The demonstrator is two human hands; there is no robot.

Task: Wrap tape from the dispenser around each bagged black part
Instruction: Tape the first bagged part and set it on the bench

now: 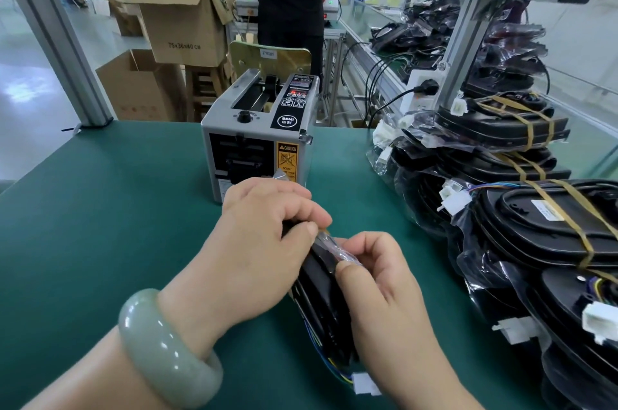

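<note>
Your left hand (pixel 254 242) and right hand (pixel 378 279) both pinch the top edge of the bagged black part (pixel 321 296), which stands on edge in its glossy clear bag on the green mat (pixel 100 209). Just beyond sits the boxy metal tape dispenser (pixel 257 128). To the right are taped bagged parts (pixel 535 225), stacked.

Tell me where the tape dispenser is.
Head view: the tape dispenser stands at the centre of the green table, just beyond the left hand, taped parts stacked to its right.
</note>
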